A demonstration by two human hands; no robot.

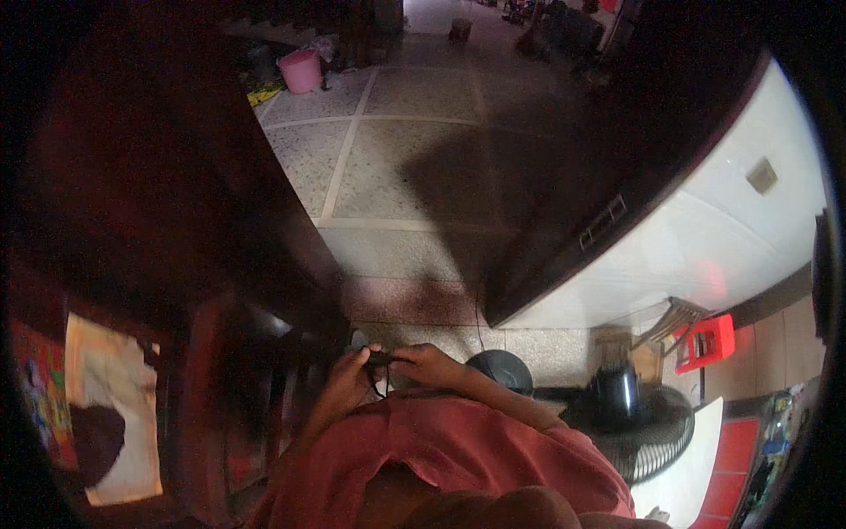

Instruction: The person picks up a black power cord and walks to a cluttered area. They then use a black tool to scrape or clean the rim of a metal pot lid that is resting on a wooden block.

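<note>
Both hands are close together in front of my red shirt. My left hand (352,374) is closed around one end of a small dark piece with a cord (380,359). My right hand (425,362) pinches its other end from the right. A thin dark cord loops down between the hands. What kind of piece it is cannot be made out in the dim light.
A black fan (648,428) stands close at my right, beside a round black object (500,370). Behind it are a wooden chair (674,322) and a red plastic stool (708,344). Dark wooden furniture (203,203) rises at left; a pink bucket (300,70) stands far off.
</note>
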